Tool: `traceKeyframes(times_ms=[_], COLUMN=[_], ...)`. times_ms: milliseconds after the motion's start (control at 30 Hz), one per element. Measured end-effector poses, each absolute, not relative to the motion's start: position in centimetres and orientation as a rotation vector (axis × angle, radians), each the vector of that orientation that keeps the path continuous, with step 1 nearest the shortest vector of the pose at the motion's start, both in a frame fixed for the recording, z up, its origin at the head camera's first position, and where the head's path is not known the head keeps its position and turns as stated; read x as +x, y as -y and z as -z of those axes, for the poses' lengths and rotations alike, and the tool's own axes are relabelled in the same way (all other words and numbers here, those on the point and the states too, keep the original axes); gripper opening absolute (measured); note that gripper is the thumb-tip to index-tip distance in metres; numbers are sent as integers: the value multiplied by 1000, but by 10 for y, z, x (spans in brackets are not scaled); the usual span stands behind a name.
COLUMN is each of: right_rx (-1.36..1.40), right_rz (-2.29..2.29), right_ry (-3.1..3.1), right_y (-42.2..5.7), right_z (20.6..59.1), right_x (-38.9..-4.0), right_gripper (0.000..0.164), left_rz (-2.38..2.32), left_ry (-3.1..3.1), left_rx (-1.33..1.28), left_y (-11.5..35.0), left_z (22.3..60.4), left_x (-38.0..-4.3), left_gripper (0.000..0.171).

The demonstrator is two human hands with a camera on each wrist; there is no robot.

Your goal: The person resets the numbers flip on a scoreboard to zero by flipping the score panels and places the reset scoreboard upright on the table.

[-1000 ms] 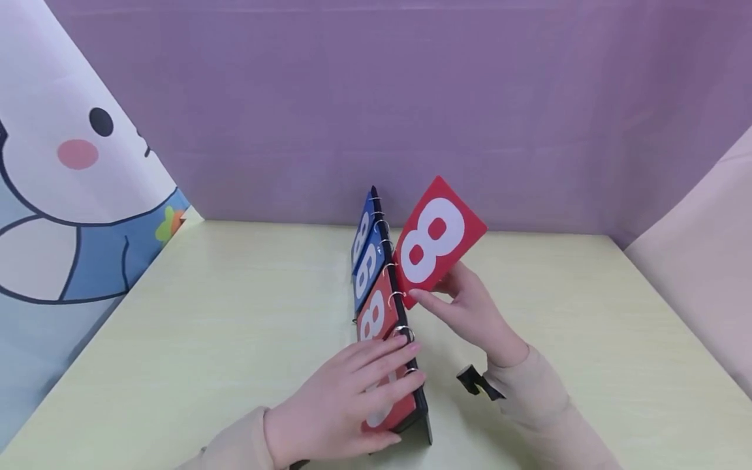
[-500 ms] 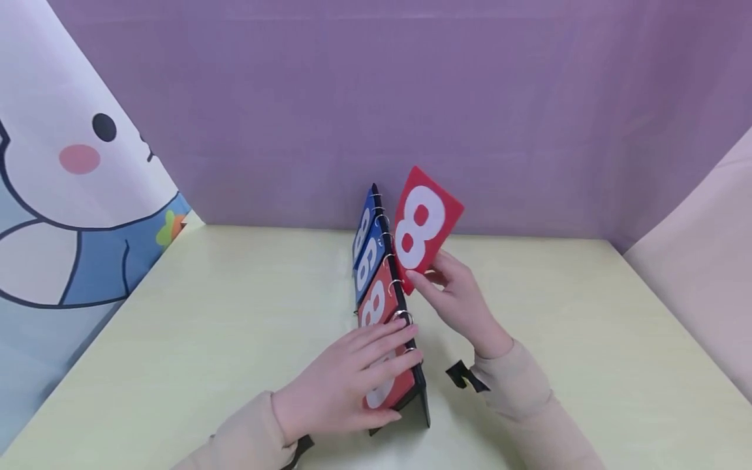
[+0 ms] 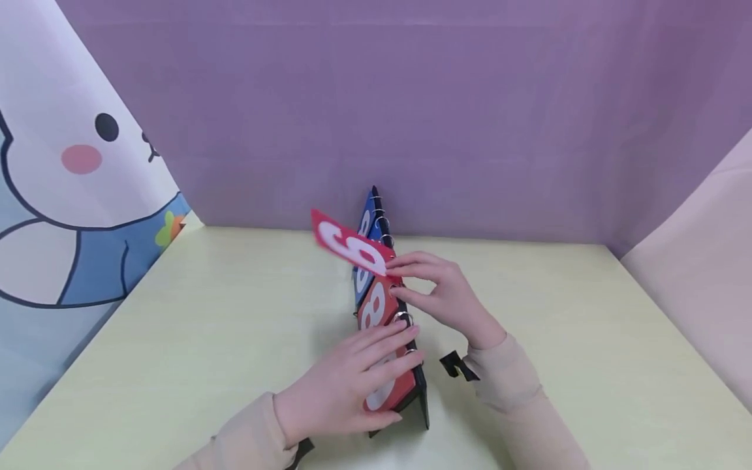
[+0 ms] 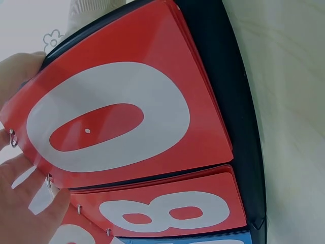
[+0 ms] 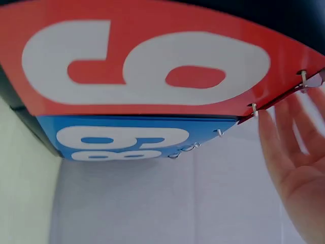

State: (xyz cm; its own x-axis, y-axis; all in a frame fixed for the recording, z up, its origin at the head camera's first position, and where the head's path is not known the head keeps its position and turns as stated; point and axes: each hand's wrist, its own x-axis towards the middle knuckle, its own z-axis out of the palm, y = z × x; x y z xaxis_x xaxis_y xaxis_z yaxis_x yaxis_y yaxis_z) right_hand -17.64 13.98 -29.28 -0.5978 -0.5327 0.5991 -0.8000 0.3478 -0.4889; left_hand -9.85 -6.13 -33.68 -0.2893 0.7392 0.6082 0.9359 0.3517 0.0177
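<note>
A black flip scoreboard (image 3: 418,385) stands like a tent on the table, with red and blue number cards ringed along its ridge. My left hand (image 3: 346,382) rests across its near end, fingers spread over the ridge and thumb by the end edge. Below it hangs a red 0 card (image 4: 167,43), and beside that a red 8 card (image 4: 157,185). A raised red 9 card (image 3: 355,251) slants out over the left face. My right hand (image 3: 443,290) touches it near the rings, fingers extended. The right face shows another red 9 card (image 5: 122,61).
Blue number cards (image 3: 365,225) hang at the scoreboard's far end. The pale yellow table (image 3: 252,313) extends on both sides. A purple backdrop (image 3: 470,117) rises behind, and a cartoon-print cloth (image 3: 35,261) hangs at left.
The raised red card, earlier pinched in my right hand on the right side with an 8 showing, has swung over the ridge to the left. My right fingers have loosened; my left hand stays.
</note>
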Motion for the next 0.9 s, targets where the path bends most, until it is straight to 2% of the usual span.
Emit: traceKeyframes(times_ms=[300, 533, 900], right_rx=[1375, 1482, 1479], right_rz=[-773, -783, -813], right_ry=[2066, 2157, 2415], right_y=[-131, -132, -131], right_z=[288, 283, 281], right_x=[-185, -184, -184], right_gripper=[27, 20, 10], left_rz=[514, 513, 532], left_ry=[2125, 2133, 2036], left_rx=[-1440, -1438, -1459], left_y=[61, 62, 62], left_z=[335, 335, 336], left_x=[-98, -98, -101], left_gripper=[78, 77, 80])
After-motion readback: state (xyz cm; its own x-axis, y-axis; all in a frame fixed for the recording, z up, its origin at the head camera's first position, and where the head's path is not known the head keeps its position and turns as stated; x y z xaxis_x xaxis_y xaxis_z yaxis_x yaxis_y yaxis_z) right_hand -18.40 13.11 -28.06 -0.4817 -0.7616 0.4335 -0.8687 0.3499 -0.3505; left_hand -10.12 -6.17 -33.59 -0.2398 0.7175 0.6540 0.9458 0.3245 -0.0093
